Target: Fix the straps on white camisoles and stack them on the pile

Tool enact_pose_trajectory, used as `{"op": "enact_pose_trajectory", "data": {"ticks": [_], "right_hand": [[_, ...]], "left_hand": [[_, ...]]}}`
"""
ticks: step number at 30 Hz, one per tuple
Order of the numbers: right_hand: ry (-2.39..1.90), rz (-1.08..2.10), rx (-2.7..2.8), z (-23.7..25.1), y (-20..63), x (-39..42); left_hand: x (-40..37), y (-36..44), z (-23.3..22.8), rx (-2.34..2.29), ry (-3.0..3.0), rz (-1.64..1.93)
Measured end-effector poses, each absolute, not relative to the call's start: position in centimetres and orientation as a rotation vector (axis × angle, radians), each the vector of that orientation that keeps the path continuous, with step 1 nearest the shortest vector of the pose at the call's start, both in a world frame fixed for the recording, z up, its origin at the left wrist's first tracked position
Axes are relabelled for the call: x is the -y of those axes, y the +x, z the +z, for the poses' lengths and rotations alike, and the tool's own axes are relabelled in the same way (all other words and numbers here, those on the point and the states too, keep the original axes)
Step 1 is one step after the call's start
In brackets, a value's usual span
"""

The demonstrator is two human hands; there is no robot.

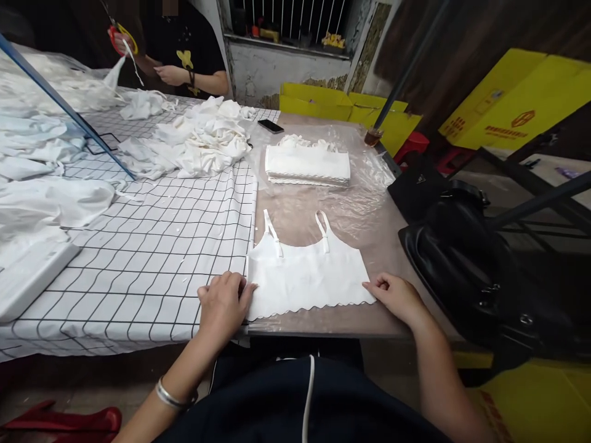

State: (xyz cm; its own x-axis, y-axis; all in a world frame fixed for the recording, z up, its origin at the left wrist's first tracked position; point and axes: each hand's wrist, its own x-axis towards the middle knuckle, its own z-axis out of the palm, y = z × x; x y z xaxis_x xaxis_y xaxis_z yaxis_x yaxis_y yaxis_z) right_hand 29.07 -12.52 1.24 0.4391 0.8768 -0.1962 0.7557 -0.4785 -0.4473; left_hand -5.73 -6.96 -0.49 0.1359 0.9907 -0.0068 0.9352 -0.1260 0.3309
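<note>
A white camisole top [307,277] with two thin straps and a wavy hem lies flat near the table's front edge, straps pointing away from me. My left hand [226,304] pinches its left side edge between thumb and fingers. At the lower right corner, my right hand [392,295] grips the fabric with thumb and forefinger, the other fingers curled. Beyond the top sits a neat stack of folded white tops [308,165], their straps bunched at the far side.
Heaps of loose white garments [203,138] cover the checked cloth [184,246] at left. A phone [270,126] lies near the stack. Black bags [462,258] crowd the right edge. Across the table, a person [184,55] holds red-and-yellow scissors [122,40]. Yellow boxes [517,101] stand at right.
</note>
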Motion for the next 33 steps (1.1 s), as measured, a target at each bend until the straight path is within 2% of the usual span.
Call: {"op": "enact_pose_trajectory", "data": {"ticks": [9,15,17,20,24,27,30,33], "right_hand": [[-2.332,0.489,1.318,-0.2,28.1,13.0],[-1.751,0.973,1.016,2.3,28.8,11.6],[-1.575,1.093,0.879,4.6,29.4,9.8],[-1.416,1.112,0.799,8.8,30.4,5.0],[-1.334,0.96,0.75,14.8,31.9,-5.2],[-1.313,0.778,0.79,19.1,33.2,-12.9],[-1.38,0.697,0.853,21.4,34.2,-18.3],[-1.487,0.743,0.913,19.8,34.6,-21.0]], "left_hand": [[8.1,-5.4,-0.1,-1.703,1.757,0.51],[5.6,-6.0,2.7,-1.236,1.191,0.725],[2.8,-6.4,5.3,-1.105,1.015,0.713],[-2.9,-6.0,10.3,-1.003,0.958,0.713],[-13.1,-3.0,16.8,-0.98,1.066,0.772],[-20.9,-0.3,20.7,-0.947,1.156,0.992],[-26.9,1.8,22.4,-0.896,1.212,1.161],[-30.3,3.2,20.6,-1.023,1.239,1.129]]}}
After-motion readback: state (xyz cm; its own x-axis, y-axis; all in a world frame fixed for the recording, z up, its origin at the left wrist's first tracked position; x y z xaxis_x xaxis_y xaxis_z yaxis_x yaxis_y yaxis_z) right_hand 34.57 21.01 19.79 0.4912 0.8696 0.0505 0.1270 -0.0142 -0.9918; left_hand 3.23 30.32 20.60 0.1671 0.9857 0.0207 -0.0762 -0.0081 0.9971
